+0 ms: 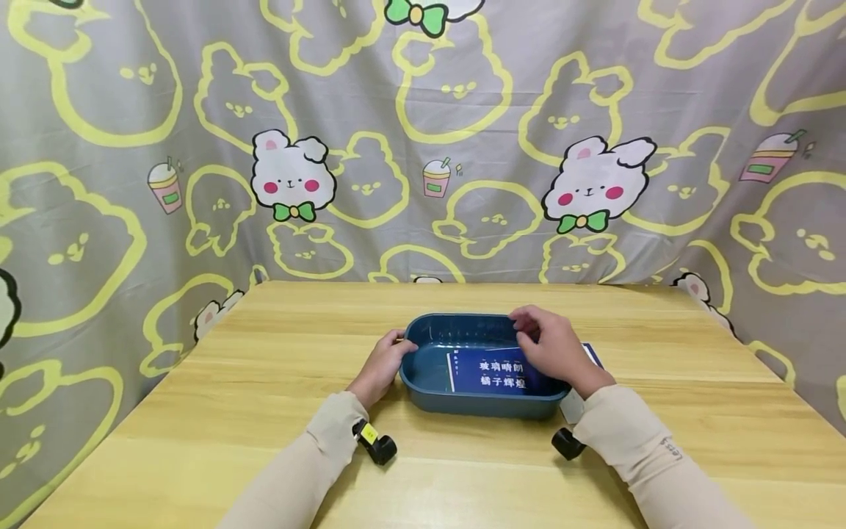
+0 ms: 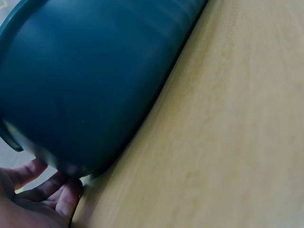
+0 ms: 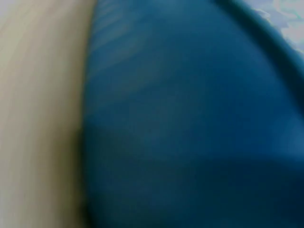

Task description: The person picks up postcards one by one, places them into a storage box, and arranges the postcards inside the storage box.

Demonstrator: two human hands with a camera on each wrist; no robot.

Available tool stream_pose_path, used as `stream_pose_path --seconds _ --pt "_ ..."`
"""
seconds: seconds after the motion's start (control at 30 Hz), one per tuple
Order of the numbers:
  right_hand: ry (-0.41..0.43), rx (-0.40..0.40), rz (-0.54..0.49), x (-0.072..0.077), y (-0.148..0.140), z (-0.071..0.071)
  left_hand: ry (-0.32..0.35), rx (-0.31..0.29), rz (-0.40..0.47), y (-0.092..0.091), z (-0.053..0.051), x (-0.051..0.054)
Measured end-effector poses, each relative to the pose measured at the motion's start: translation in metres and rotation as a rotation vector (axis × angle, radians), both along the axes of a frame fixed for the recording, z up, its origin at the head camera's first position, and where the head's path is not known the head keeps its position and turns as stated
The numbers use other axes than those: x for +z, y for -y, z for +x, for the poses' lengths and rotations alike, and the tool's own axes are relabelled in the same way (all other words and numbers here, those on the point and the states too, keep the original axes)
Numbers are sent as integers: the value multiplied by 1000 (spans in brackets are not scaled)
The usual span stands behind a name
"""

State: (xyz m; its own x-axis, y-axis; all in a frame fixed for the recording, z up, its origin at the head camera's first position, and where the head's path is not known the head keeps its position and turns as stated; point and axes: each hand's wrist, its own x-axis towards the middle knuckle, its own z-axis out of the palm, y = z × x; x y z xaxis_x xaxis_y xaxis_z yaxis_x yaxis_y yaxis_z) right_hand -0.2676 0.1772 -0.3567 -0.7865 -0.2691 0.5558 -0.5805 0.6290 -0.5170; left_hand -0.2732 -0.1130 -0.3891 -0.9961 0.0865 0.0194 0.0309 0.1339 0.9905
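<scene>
A teal-blue oval plastic basin (image 1: 423, 402) stands on the wooden table in the head view. My left hand (image 1: 386, 361) grips its left end, thumb over the rim and fingers against the outside. The left wrist view shows these fingertips (image 2: 69, 197) low on the basin wall (image 2: 95, 80). A dark blue book or card (image 1: 502, 376) with white characters lies in the basin, its far right corner showing past my right hand (image 1: 558, 349). That hand is over the basin's right end, fingers bent, with a gap between thumb and forefinger. The right wrist view is blurred and shows only basin wall (image 3: 180, 109) and table.
The light wooden table (image 1: 198, 411) extends around the basin. Behind it and at both sides hangs a grey curtain (image 1: 370, 88) with cartoon rabbits. Small black cameras (image 1: 380, 446) are strapped at both wrists, close to the basin's near side.
</scene>
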Motion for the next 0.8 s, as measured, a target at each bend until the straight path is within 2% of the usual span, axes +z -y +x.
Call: stream_pose_path --seconds 0.07,0.13,0.2,0.3,0.43,0.5,0.57,0.67,0.8 --pt "25 -68 -135 4 -5 -2 -1 -4 0 0 0 0" --pt "72 -168 -208 9 -14 -3 1 -1 2 1 0 -1" --pt "142 -274 -172 13 -27 -3 -2 -3 1 2 0 -1" --pt "328 -392 36 17 -51 0 0 -13 0 1 -2 0" --pt "625 -388 301 16 -72 4 -2 -17 5 1 -3 0" --pt "717 -365 375 13 -76 5 -4 -13 7 1 -3 0" --pt "743 -348 409 11 -79 5 -9 -11 5 1 -3 0" --pt "729 -353 424 8 -80 4 -6 -10 7 0 -3 0" --pt "731 -383 402 6 -84 2 -3 -10 6 0 -3 -1"
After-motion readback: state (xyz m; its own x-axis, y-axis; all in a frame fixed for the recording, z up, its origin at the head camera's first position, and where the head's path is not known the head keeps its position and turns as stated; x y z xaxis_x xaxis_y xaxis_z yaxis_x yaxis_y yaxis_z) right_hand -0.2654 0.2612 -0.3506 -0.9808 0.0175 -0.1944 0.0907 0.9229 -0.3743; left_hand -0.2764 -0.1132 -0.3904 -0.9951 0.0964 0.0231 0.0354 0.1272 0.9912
